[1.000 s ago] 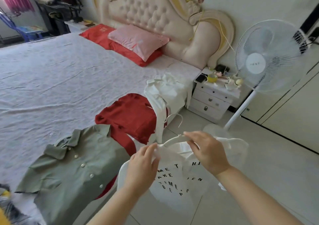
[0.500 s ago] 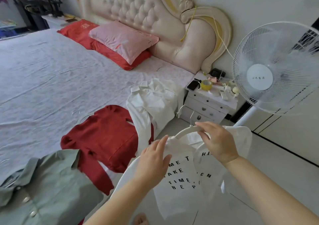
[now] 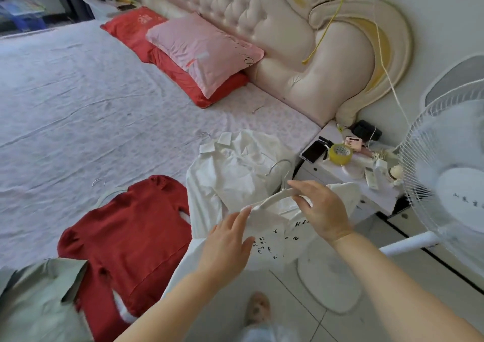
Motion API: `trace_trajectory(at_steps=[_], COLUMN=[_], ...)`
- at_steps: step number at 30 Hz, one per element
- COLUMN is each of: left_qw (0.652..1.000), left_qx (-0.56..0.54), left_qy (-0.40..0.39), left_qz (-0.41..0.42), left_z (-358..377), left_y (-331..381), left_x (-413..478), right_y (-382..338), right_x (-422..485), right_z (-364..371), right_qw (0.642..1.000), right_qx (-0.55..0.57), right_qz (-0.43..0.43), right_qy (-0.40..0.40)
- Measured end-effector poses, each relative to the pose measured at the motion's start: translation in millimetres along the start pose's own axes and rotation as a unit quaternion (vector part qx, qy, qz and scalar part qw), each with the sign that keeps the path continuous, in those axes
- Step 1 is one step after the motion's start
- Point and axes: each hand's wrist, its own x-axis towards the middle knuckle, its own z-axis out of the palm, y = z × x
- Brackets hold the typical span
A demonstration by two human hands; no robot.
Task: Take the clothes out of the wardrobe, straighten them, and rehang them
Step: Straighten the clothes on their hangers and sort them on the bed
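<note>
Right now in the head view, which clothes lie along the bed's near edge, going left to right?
Green shirt → red sweater → white shirt → white printed T-shirt, on a hanger held by left hand and right hand.

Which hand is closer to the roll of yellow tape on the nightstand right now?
Right. The right hand grips the hanger just below and left of the tape; the left hand is lower and farther left, on the white T-shirt.

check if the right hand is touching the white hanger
Touching. The head view shows the right hand with thumb and fingers pinched around the white hanger just below its metal hook, no gap visible, with the printed white t-shirt hanging underneath.
</note>
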Motion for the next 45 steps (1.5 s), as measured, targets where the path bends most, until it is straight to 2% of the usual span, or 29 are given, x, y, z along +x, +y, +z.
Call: trace_trajectory(at_steps=[6,13,20,28,35,41,45], left_qw=[0.997,0.996,0.993,0.982,0.955,0.937,0.931], left_qx=[-0.004,-0.018,-0.029,-0.041,-0.029,-0.024,0.007], left_qy=[0.021,0.029,0.033,0.038,0.054,0.052,0.020], left_qz=[-0.072,-0.087,-0.113,-0.182,-0.290,-0.345,-0.365], left_z=[11.2,11.4,17.0,12.2,21.3,39.7,53.9], left_y=[6.7,-7.1,-54.5,-108.4,-167.5,-220.6,-248.8], left_x=[91.0,179.3,270.1,334.0,378.2,412.2,422.4], right_y=[68.3,117.0,151.4,162.3,166.7,179.0,181.9], right_x=[85.5,177.1,261.4,340.6,400.3,431.2,439.2], right_z=[24.8,59.1,110.8,185.3,277.9,360.1,404.2], right_qw=[0.998,0.995,0.991,0.980,0.953,0.929,0.919], right_qx=[0.029,0.056,0.045,0.067,0.091,0.078,0.044], right_qz=[-0.038,-0.031,-0.027,-0.047,-0.065,-0.074,-0.036], right_qy=[-0.027,-0.077,-0.125,-0.180,-0.282,-0.355,-0.390])
